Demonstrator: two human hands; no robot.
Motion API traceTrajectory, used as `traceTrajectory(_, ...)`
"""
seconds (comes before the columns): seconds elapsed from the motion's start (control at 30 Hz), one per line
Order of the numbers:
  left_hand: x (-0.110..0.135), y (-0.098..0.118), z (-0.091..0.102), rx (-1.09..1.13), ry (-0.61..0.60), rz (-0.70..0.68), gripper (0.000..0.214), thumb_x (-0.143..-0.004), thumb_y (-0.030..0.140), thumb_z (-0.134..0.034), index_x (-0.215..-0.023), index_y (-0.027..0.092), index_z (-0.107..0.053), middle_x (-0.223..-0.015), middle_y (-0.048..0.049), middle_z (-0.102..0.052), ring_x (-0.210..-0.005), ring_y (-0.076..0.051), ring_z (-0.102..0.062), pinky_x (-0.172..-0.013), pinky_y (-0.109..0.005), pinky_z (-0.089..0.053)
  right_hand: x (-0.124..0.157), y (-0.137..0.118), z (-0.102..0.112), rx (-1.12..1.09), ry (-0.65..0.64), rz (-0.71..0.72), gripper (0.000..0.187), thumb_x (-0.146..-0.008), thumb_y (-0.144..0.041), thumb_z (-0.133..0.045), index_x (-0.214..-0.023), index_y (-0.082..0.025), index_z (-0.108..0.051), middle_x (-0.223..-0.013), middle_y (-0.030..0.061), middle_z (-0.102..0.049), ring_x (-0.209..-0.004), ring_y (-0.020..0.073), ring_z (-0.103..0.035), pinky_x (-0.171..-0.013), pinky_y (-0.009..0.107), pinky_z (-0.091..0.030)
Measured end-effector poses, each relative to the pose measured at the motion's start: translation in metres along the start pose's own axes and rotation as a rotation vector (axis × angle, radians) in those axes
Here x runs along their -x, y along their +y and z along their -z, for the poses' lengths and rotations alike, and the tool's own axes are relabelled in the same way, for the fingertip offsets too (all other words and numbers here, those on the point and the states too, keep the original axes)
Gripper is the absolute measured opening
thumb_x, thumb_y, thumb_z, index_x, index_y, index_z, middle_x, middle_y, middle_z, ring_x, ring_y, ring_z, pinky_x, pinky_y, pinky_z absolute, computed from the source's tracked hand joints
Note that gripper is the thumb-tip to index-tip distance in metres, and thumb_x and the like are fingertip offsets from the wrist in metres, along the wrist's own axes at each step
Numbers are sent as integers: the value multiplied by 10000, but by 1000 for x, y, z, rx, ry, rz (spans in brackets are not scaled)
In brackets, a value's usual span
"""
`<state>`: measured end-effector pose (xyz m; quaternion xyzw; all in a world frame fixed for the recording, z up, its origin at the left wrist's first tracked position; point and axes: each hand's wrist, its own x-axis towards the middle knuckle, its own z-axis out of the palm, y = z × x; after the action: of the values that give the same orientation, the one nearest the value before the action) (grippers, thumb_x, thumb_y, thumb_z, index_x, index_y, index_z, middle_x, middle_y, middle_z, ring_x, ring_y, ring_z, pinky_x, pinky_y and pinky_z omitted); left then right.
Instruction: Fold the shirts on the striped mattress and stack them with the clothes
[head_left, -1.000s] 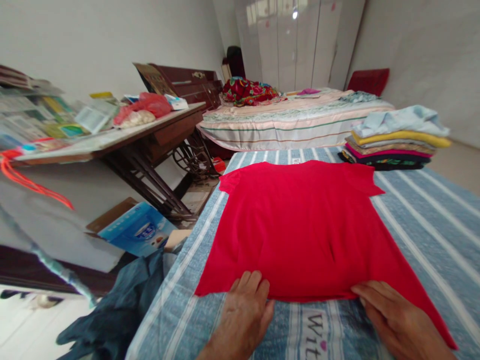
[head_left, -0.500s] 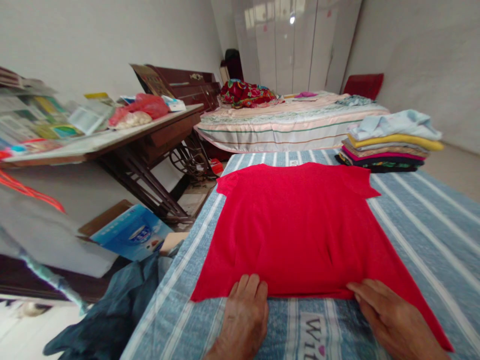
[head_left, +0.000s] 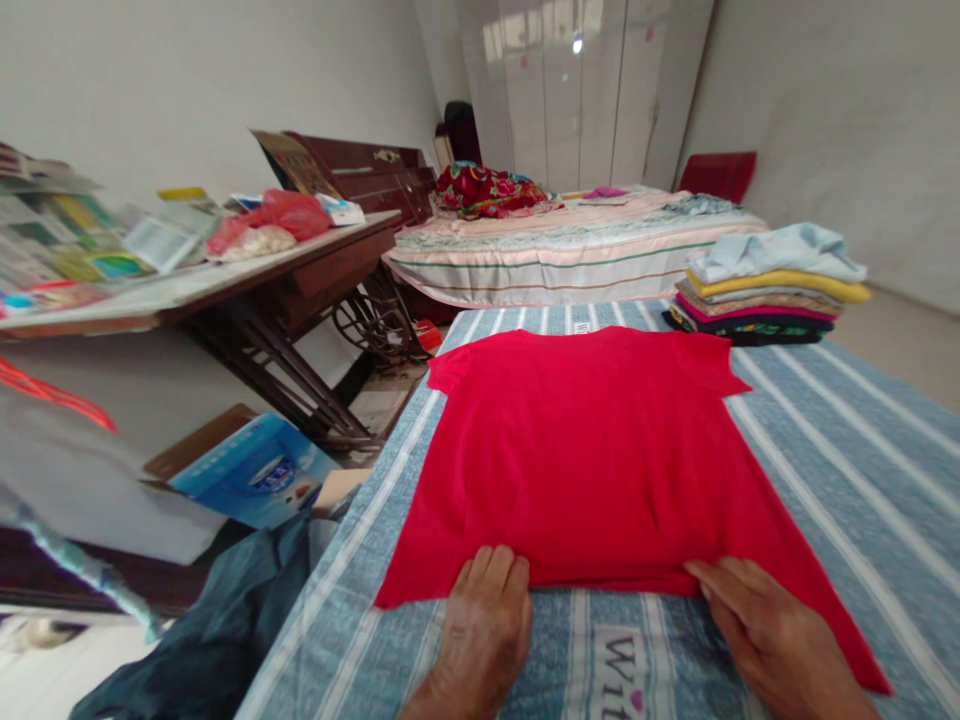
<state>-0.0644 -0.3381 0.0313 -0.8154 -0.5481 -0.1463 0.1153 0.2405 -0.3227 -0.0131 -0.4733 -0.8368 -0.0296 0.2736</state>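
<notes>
A red short-sleeved T-shirt lies spread on the striped blue bed sheet, its neck and sleeves at the far side and its hem towards me. My left hand grips the hem left of the middle, fingers curled over the edge. At the right part of the hem, my right hand pinches the cloth between thumb and fingers. Between the two hands the hem runs nearly straight, and the lower right corner of the shirt trails out beyond my right hand. Soft creases run up the cloth from the hem.
A stack of folded clothes sits at the far right of the blue striped sheet. Left stands a sewing-machine table with bags and boxes. Below it are a blue carton and dark cloth. Another bed is behind.
The view has shifted slightly, so most things sit a little further left. Both hands keep their hold on the hem, and the shirt lies much as before.
</notes>
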Motion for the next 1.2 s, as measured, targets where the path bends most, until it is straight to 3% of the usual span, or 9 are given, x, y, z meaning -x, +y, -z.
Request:
traceTrajectory(0.33, -6, -3, 2, 70, -19, -34, 207, -825, 45, -387, -760, 180, -530, -722, -34, -544, -678, -185, -511, -636, -321, -447, 3, 1, -4, 38, 26, 0, 266, -877, -178, -417, -1031, -189, -634, -758, 22, -646, -698, 135, -640, -633, 207, -523)
traceTrajectory(0.83, -3, -5, 2, 53, -5, -97, 209, -799, 12, -397, -809, 174, -529, -742, -25, -535, -676, -191, -485, -631, -328, -434, 6, -6, -13, 60, 173, -13, 261, -922, -220, -383, -1039, -160, -608, -793, 55, -634, -726, 166, -607, -690, 283, -500)
traceTrajectory(1.03, -3, -6, 1, 42, -3, -114, 203, -799, 21, -399, -841, 166, -536, -754, -29, -538, -682, -192, -493, -630, -334, -452, 15, 2, -12, 83, 209, 137, 220, -888, -213, -500, -1058, -123, -606, -881, 78, -656, -794, 168, -616, -765, 285, -491)
traceTrajectory(1.2, -4, -6, 2, 34, 13, -127, 236, -784, 2, -383, -859, 163, -538, -756, -27, -541, -688, -182, -505, -647, -325, -468, 25, 8, -6, 171, 205, 258, 229, -891, -213, -490, -1062, -129, -618, -952, 86, -673, -877, 191, -626, -848, 320, -468)
